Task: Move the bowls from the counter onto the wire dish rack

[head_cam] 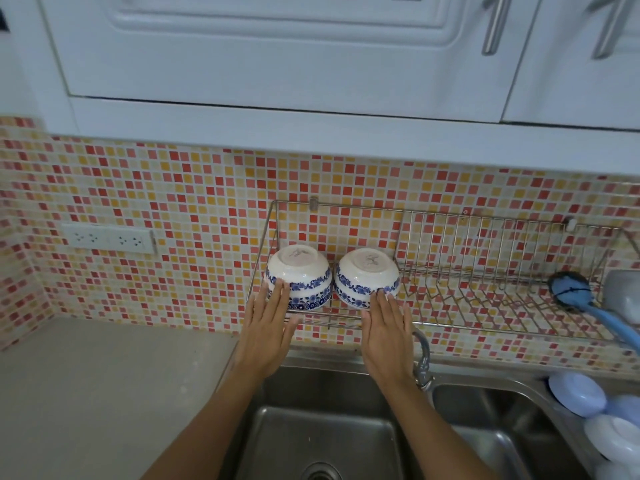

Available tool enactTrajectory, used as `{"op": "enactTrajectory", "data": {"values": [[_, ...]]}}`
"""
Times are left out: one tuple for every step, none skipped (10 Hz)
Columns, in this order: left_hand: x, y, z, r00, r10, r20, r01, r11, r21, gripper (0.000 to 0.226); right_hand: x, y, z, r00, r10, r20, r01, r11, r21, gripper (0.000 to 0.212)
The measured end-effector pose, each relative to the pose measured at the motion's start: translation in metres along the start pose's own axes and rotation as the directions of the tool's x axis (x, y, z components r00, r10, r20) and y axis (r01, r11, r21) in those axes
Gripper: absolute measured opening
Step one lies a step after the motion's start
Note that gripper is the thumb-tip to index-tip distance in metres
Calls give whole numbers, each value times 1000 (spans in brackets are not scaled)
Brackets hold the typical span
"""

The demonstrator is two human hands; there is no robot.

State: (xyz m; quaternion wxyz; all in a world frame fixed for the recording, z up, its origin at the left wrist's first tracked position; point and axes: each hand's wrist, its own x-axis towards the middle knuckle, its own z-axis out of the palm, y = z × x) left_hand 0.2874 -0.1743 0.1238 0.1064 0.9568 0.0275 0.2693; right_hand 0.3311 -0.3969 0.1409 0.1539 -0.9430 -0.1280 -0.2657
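Two white bowls with blue flower bands sit upside down, side by side, at the left end of the wall-mounted wire dish rack [485, 271]. My left hand [268, 320] lies flat with fingers straight, its fingertips touching the front of the left bowl [304, 271]. My right hand [386, 327] is also flat, fingertips against the lower front of the right bowl [363, 275]. Neither hand grips anything.
A blue dish brush [581, 299] and a grey item [623, 292] lie at the rack's right end. Below is a double steel sink [325, 438] with a faucet [422, 358]. Beige counter [104, 386] at left, wall sockets [109, 239], plastic lids [578, 393] at right.
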Motion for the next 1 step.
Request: {"op": "enactTrajectory", "data": {"values": [[-17,-4,1,999,10,32,-9,1000,-21,62,-15,-6,4,999,16,45,-19,998,61,65]]}}
